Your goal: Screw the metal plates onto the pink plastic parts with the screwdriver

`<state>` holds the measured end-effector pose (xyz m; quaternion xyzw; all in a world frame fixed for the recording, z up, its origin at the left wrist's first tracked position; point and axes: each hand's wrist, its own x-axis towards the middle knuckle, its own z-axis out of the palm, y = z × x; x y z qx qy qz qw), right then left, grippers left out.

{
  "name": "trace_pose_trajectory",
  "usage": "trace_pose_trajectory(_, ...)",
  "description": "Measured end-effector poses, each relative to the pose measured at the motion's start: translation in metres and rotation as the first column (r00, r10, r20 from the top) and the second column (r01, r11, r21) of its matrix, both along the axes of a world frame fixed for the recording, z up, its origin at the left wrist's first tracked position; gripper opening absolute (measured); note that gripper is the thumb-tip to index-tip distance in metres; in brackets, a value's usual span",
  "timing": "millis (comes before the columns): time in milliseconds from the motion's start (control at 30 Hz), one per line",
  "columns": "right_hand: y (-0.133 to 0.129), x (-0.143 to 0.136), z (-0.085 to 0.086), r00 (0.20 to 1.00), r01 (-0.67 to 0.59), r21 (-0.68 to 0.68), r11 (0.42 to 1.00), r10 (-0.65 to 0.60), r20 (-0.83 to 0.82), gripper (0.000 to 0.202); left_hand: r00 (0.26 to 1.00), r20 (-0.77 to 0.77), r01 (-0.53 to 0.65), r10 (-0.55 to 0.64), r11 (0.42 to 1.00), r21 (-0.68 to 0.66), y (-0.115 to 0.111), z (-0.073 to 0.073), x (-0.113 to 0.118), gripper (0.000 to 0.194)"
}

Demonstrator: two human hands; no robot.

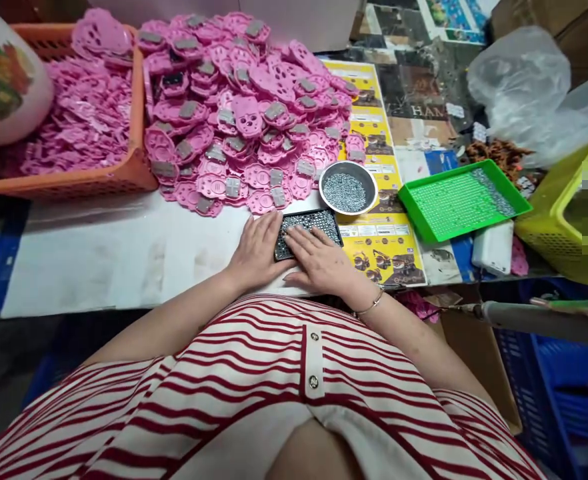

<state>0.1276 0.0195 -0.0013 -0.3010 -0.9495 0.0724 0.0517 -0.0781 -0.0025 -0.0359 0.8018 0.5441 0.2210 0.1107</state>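
Note:
A small black tray (298, 252) full of small shiny metal pieces (319, 221) lies on the white table top near my body. My left hand (257, 250) grips the tray's left edge, fingers along the side and thumb along the near edge. Across the metal pieces lies my right hand (323, 261), its fingers stretched out and its palm over the near right edge. Just behind the tray stands a round metal bowl (373, 197) with more small metal pieces in it. Part of the tray is hidden under my right hand.
Behind the tray rises a big pile of pink plastic parts (248, 117) with grey plates. An orange basket (139, 127) of pink pieces stands left. To the right are a green tray (437, 233), a yellow basket (549, 220) and a clear plastic bag (519, 87).

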Motion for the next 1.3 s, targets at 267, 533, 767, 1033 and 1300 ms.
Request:
trace_pose_trajectory(267,0.006,-0.002,0.011,0.945,0.281,-0.026,0.959,-0.272,0.181,0.107,0.996,0.079,-0.041,0.049,0.995,-0.094,0.010,0.002,0.001,0.118)
trace_pose_trajectory(533,0.005,-0.007,0.008,0.990,0.015,-0.098,0.995,-0.001,0.143,0.094,0.994,0.107,-0.030,0.035,0.998,-0.047,0.009,0.007,0.000,0.121)
trace_pose_trajectory(767,0.001,-0.003,0.011,0.961,0.185,-0.063,0.981,-0.167,0.218,0.105,0.994,0.107,0.019,-0.014,0.999,-0.045,0.009,0.009,-0.003,0.121)
trace_pose_trajectory(1033,0.005,-0.008,0.015,0.900,0.413,-0.036,0.910,-0.402,0.169,0.094,0.993,0.112,0.042,-0.038,0.999,-0.034,0.005,0.006,-0.004,0.124)
trace_pose_trajectory(1300,-0.011,-0.024,0.010,0.956,0.253,-0.071,0.965,-0.238,0.172,0.088,0.991,0.126,0.050,-0.046,0.998,-0.029,0.005,0.004,-0.005,0.113)
